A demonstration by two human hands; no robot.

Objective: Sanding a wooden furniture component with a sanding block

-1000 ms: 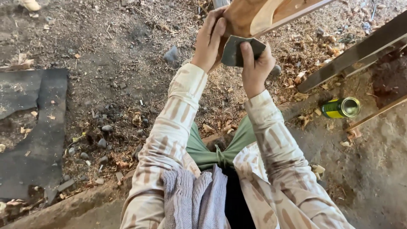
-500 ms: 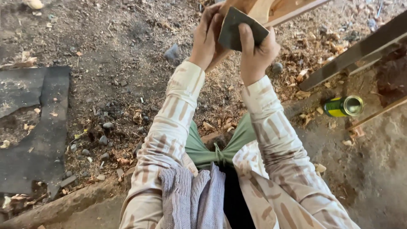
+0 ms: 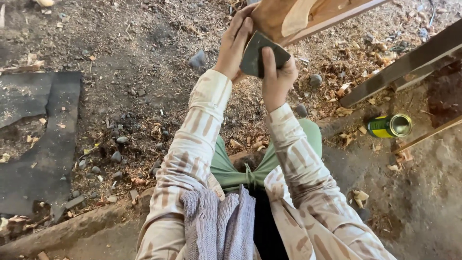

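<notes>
- Left hand (image 3: 234, 45) at top centre of the frame is wrapping its grip around the wooden piece (image 3: 284, 19), bracing it so the end stays put.
- Right hand (image 3: 275, 77) is pinching a dark grey abrasive sheet (image 3: 256, 58) between thumb and fingers, pressing it flat against the wood's underside for full contact.
- Green can (image 3: 389, 126) is lying on its side at right, on ground littered with wood shavings (image 3: 346, 89).

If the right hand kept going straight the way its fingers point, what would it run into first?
The right hand points up and away, its fingers pressing a dark grey abrasive sheet. Directly behind the sheet is the pale wooden piece, so it would probably meet that first; the left hand steadies the wood alongside.
</notes>
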